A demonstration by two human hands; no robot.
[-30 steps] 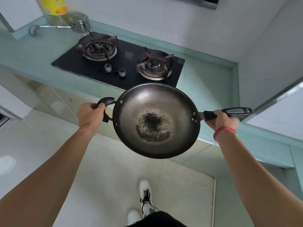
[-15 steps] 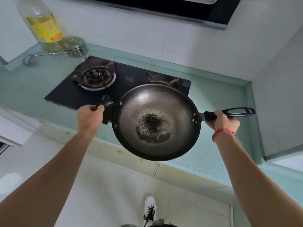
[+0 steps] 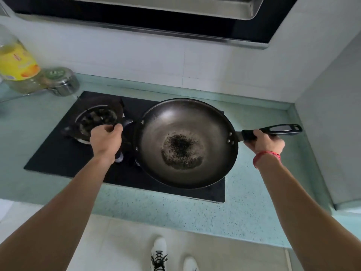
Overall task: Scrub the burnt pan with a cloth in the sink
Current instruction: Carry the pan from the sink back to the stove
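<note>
The pale green speckled table (image 3: 175, 208) spans the view, carrying a black glass hob (image 3: 58, 157) set against the white tiled wall, with a range hood (image 3: 156, 18) overhead cut off by the upper edge. The burnt pan (image 3: 185, 142) is held above the right half of the hob, hiding the right burner entirely; its mouth faces upward, and a charred black patch (image 3: 180, 148) sits in the middle of its base. The long axis of the pan runs left to right, with the long black handle (image 3: 273, 131) pointing right, out over the bare table, and the short helper handle (image 3: 127, 124) pointing left. The left hand (image 3: 106, 136) is curled closed around the helper handle, most of which it hides; the right hand (image 3: 263, 142) is wrapped around the near end of the long handle, a red band (image 3: 266, 155) at its wrist. The left burner (image 3: 97, 118) is partly covered by the left hand. At far left stand an oil bottle (image 3: 15, 63), cut off by the frame, and a small steel lidded pot (image 3: 62, 81), both blurred. White shoes (image 3: 159, 253) show on the floor, cut off below.
</note>
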